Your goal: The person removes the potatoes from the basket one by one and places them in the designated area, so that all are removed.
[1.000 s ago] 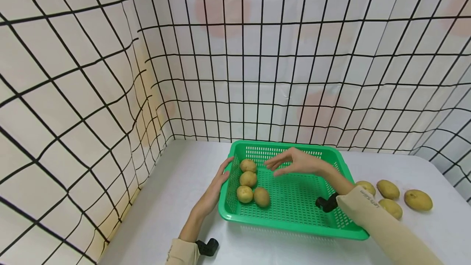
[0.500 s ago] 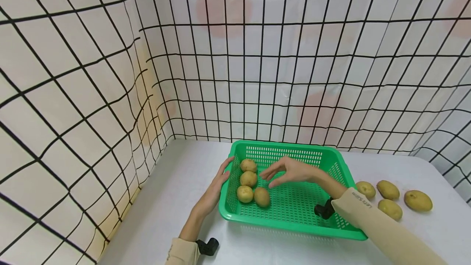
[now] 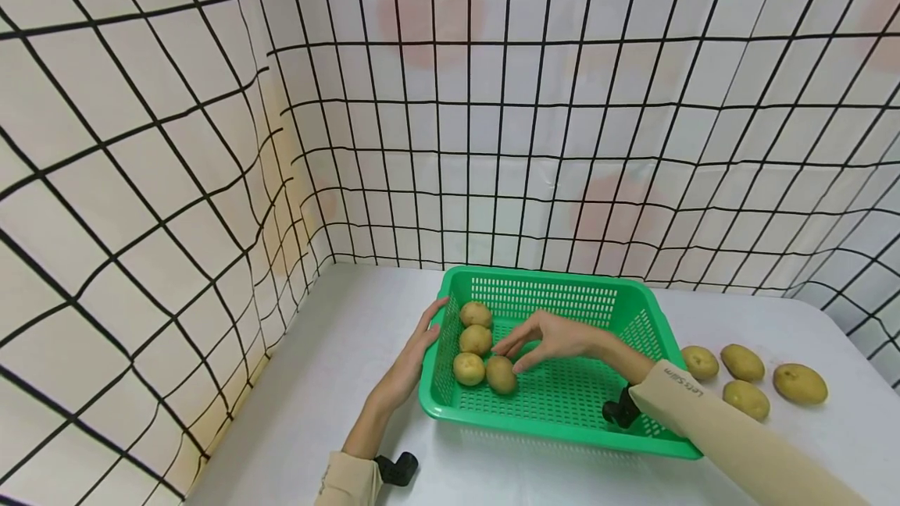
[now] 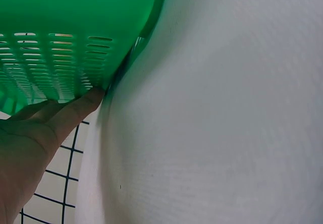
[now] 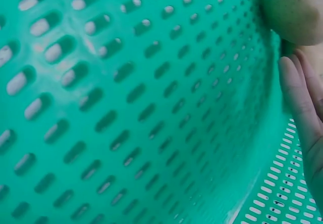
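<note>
Hands: left hand (image 3: 415,354) lies flat with straight fingers against the outer left wall of the basket, apparently steadying it; right hand (image 3: 555,338) reaches inside, fingers loosely extended, fingertips at the nearest potato, gripping nothing.
Backdrop: white sheet with black grid (image 3: 492,139) encloses the tabletop at the back and left.
Tabletop: white surface (image 3: 337,381) carrying everything.
Basket: green perforated basket (image 3: 633,299), resting flat on the tabletop between the two arms.
Potatoes in basket: four potatoes (image 3: 476,340) clustered at the left end; three form a column along the left wall, and the fourth potato (image 3: 501,375) sits just beside the lowest, touching or almost touching the right fingertips.
Loose potatoes: four loose potatoes (image 3: 741,362) on the tabletop right of the basket, well apart from both hands.
Wrist cameras: black mounts (image 3: 396,468) at each sleeve cuff.
</note>
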Motion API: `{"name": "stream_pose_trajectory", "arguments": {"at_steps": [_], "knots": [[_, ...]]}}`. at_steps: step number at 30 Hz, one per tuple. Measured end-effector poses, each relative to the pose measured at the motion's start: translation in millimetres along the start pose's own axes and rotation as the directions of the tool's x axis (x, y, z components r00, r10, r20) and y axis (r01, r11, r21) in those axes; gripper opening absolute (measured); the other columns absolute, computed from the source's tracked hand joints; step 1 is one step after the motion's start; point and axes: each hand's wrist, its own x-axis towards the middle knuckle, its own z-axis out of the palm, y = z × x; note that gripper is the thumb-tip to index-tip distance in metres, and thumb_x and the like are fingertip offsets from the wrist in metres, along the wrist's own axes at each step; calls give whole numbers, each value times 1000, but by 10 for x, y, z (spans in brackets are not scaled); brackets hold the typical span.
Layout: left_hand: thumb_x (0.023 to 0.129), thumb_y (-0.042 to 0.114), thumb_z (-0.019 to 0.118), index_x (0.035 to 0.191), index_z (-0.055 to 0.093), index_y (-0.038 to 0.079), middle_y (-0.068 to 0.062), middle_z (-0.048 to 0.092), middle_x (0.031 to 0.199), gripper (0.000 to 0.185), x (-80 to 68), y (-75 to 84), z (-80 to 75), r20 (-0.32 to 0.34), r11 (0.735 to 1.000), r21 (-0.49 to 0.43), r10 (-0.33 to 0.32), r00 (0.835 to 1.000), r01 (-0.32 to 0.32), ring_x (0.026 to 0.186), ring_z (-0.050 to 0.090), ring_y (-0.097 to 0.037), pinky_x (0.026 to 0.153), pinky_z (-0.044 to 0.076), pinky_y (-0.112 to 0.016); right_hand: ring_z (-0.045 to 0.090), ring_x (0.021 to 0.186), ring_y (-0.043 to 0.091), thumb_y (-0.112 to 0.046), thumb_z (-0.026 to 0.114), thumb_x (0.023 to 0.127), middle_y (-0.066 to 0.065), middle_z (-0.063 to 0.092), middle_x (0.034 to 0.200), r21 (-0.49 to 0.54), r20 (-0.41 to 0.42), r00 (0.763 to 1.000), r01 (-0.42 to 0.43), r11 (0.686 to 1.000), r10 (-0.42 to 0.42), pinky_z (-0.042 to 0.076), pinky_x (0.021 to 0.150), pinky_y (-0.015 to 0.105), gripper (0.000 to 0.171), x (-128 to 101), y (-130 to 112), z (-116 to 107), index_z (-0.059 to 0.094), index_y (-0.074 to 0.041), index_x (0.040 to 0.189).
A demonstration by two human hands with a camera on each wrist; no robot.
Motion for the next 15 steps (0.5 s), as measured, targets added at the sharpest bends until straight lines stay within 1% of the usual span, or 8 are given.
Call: {"name": "stream_pose_trajectory", "arguments": {"at_steps": [4, 7, 10, 12, 15], "knots": [[113, 42, 23, 164, 16, 40, -4, 6, 175, 51, 0, -4, -2, -3, 1000, 0, -5, 1000, 5, 161, 8, -36, 123, 18, -69, 68, 119, 29, -13, 80, 90, 10, 71, 134, -1, 3, 1000, 1, 1000, -1, 56, 99, 35, 42, 4, 23, 23, 72, -8, 131], [113, 43, 22, 164, 15, 40, -4, 6, 175, 51, 0, -7, -2, -4, 1000, 5, -8, 1000, 8, 161, 9, -37, 123, 18, -69, 68, 119, 29, -13, 80, 90, 9, 71, 133, -2, 6, 1000, 4, 1000, -4, 55, 103, 44, 42, 8, 20, 33, 72, -10, 131], [113, 43, 22, 164, 15, 40, -4, 6, 175, 51, 2, -9, -2, -3, 1000, 8, -9, 1000, 9, 161, 9, -37, 123, 19, -69, 69, 119, 29, -12, 80, 90, 10, 72, 133, 2, 12, 1000, 15, 1000, -15, 53, 104, 53, 42, 13, 11, 41, 72, -9, 131], [113, 43, 21, 164, 15, 39, -5, 5, 175, 52, 3, -11, 1, -6, 1000, 11, -7, 1000, 7, 161, 9, -39, 123, 19, -70, 69, 119, 28, -11, 80, 90, 11, 71, 133, 7, 16, 1000, 19, 1000, -19, 54, 103, 52, 42, 16, 4, 48, 72, -8, 131], [113, 43, 21, 165, 14, 38, -7, 5, 175, 53, 5, -6, 4, -5, 1000, 18, -5, 1000, 5, 160, 9, -41, 122, 19, -71, 69, 118, 26, -10, 80, 90, 13, 71, 133, 16, 16, 1000, 18, 1000, -19, 56, 101, 43, 43, 21, 4, 57, 71, -6, 131]]}}
